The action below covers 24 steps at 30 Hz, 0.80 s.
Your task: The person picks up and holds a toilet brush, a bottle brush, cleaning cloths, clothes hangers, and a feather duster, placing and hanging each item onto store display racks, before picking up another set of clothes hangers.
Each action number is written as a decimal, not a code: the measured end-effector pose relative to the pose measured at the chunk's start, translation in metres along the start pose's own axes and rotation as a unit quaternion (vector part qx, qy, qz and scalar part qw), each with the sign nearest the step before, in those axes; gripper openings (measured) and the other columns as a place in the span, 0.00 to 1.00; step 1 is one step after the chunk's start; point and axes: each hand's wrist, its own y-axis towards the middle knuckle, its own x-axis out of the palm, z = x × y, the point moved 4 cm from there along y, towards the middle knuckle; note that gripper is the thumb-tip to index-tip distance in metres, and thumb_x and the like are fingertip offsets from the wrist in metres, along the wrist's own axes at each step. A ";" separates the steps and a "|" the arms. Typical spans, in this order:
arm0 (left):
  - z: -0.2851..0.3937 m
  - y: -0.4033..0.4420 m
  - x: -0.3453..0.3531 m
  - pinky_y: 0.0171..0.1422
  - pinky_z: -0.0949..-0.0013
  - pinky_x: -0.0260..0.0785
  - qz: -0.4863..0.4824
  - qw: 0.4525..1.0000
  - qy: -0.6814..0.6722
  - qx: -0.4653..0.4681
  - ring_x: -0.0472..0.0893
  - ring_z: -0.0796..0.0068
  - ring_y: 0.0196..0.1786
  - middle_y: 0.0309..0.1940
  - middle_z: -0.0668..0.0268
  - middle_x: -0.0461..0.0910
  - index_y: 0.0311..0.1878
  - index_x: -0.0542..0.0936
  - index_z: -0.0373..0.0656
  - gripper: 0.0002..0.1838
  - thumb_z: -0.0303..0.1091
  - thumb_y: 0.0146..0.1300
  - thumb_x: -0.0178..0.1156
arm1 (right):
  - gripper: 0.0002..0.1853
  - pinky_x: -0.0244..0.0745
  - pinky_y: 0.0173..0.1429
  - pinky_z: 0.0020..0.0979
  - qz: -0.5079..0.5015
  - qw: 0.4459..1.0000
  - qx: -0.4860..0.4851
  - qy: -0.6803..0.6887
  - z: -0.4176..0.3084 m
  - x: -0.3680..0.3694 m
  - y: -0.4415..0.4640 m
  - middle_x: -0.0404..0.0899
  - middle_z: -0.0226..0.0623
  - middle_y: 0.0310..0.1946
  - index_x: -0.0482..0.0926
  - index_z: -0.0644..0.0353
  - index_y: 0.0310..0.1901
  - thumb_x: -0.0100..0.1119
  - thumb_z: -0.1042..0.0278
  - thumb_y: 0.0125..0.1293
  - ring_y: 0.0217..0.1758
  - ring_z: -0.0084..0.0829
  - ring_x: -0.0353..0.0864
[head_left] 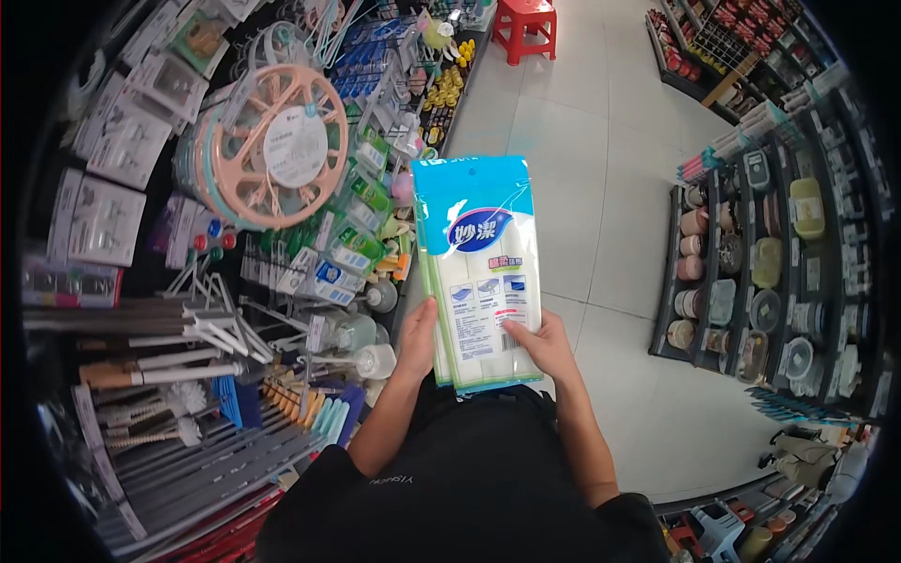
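One black shirt [460, 479], two hands [419, 340] [547, 347] gripping at least one packet [480, 277].

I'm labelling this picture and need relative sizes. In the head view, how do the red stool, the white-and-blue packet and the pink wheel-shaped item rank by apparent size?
Largest to smallest, as they look:
1. White-and-blue packet
2. Pink wheel-shaped item
3. Red stool, which stands farther away

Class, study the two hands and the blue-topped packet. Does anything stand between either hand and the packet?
Nothing visible does. The left hand is at the lower left edge of the blue-topped packet, and the right hand holds its lower right side, thumb on the front.
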 end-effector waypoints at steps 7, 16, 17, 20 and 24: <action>0.070 0.155 0.021 0.56 0.68 0.71 -0.032 0.999 0.015 -0.014 0.79 0.72 0.50 0.51 0.57 0.78 0.58 0.70 0.31 0.25 0.45 0.75 0.41 | 0.17 0.75 0.50 0.28 0.115 0.989 -0.086 -0.026 -0.091 -0.020 0.137 0.81 0.40 0.44 0.74 0.71 0.51 0.62 0.72 0.63 0.46 0.26 0.79; 0.113 0.302 0.069 0.55 0.69 0.71 -0.051 0.998 -0.010 -0.038 0.79 0.72 0.49 0.50 0.58 0.79 0.57 0.71 0.32 0.23 0.44 0.74 0.43 | 0.17 0.74 0.52 0.28 0.070 0.994 -0.066 0.045 -0.141 -0.061 0.269 0.81 0.40 0.45 0.73 0.70 0.51 0.61 0.74 0.62 0.48 0.25 0.78; 0.116 0.319 0.074 0.55 0.69 0.71 -0.049 0.998 -0.021 -0.038 0.79 0.72 0.49 0.49 0.59 0.79 0.57 0.72 0.32 0.22 0.42 0.74 0.45 | 0.18 0.74 0.52 0.28 0.062 0.995 -0.066 0.039 -0.148 -0.069 0.286 0.80 0.40 0.45 0.72 0.70 0.52 0.61 0.74 0.62 0.48 0.25 0.78; 0.123 0.375 0.093 0.53 0.70 0.72 -0.025 0.993 0.114 0.000 0.79 0.74 0.48 0.49 0.59 0.78 0.56 0.71 0.33 0.17 0.34 0.71 0.51 | 0.21 0.74 0.52 0.28 0.044 0.995 -0.090 0.006 -0.174 -0.095 0.342 0.80 0.41 0.46 0.70 0.69 0.55 0.62 0.75 0.61 0.49 0.26 0.78; 0.135 0.466 0.136 0.53 0.73 0.70 -0.013 0.997 0.074 0.028 0.77 0.78 0.48 0.49 0.62 0.78 0.56 0.71 0.33 0.16 0.30 0.68 0.54 | 0.27 0.73 0.54 0.29 0.056 0.983 -0.173 0.002 -0.224 -0.147 0.426 0.76 0.42 0.49 0.63 0.68 0.61 0.61 0.77 0.61 0.51 0.27 0.77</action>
